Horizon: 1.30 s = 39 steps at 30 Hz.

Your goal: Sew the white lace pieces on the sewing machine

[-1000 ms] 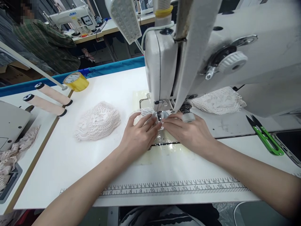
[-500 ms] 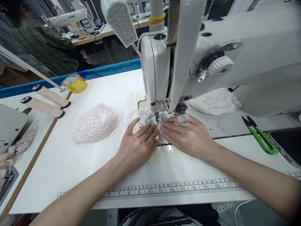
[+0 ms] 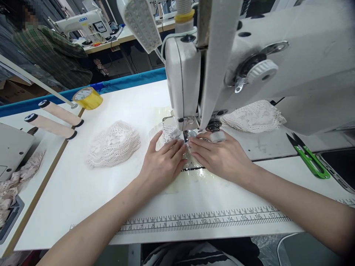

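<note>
A small piece of white lace point(image 3: 169, 133) lies under the presser foot point(image 3: 186, 136) of a white sewing machine point(image 3: 249, 70). My left hand point(image 3: 163, 162) lies on the lace with its fingers stretched flat, fingertips close to the foot. My right hand point(image 3: 222, 155) rests flat just right of the foot, fingers extended and touching the lace edge, with a white cap point(image 3: 217, 137) on one finger. Both hands press the lace down on the white table point(image 3: 91, 192).
A heap of lace pieces point(image 3: 113, 144) sits left of my hands, another stack point(image 3: 253, 116) behind the machine arm. Green thread snips point(image 3: 309, 157) lie at the right. A yellow tape roll point(image 3: 88, 98) and two thread cones point(image 3: 55, 118) are at the left. A person in a plaid shirt point(image 3: 50, 51) works behind.
Both hands have slid slightly forward toward the presser foot with the lace; the view has shifted a little. Otherwise the scene is the same.
</note>
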Motion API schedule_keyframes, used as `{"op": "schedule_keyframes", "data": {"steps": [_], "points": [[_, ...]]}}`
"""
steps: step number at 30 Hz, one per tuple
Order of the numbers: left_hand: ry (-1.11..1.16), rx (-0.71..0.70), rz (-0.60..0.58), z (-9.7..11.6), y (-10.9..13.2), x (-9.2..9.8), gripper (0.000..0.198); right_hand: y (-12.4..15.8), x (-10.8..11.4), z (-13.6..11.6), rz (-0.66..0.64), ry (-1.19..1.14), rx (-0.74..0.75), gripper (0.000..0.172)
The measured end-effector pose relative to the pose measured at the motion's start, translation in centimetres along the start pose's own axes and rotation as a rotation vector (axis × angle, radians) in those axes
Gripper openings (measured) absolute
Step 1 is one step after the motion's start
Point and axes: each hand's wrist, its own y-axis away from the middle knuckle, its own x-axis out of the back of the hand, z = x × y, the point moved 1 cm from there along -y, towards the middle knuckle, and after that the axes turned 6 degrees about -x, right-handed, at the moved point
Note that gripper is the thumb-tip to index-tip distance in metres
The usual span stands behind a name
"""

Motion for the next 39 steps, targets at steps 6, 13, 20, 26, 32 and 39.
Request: {"op": "schedule_keyframes", "data": {"steps": [6,13,20,26,32,39], "points": [[0.01,0.016,0.002,-0.4,-0.2,-0.2,0.028,-0.1,-0.1,0.0,-0.014,0.008,0.008,0.027],[-0.013,0.016,-0.006,-0.4,-0.2,-0.4,0.028,-0.1,0.0,0.0,-0.027,0.072,0.012,0.03],[-0.022,0.052,-0.004,-1.0,-0.3,0.2,0.027,-0.2,0.4,-0.3,0.056,-0.004,0.037,0.023],[-0.049,0.111,-0.079,-2.7,0.3,0.2,0.032,-0.5,0.5,-1.3,-0.106,-0.227,0.099,0.035],[-0.174,-0.046,0.05,-2.0,0.0,1.6,0.016,-0.5,2.0,-1.0,0.193,-0.074,0.077,0.012],[-0.043,-0.099,-0.074,-2.4,-0.1,0.9,0.033,-0.1,2.3,-2.1,0.124,-0.243,0.065,0.017]]}}
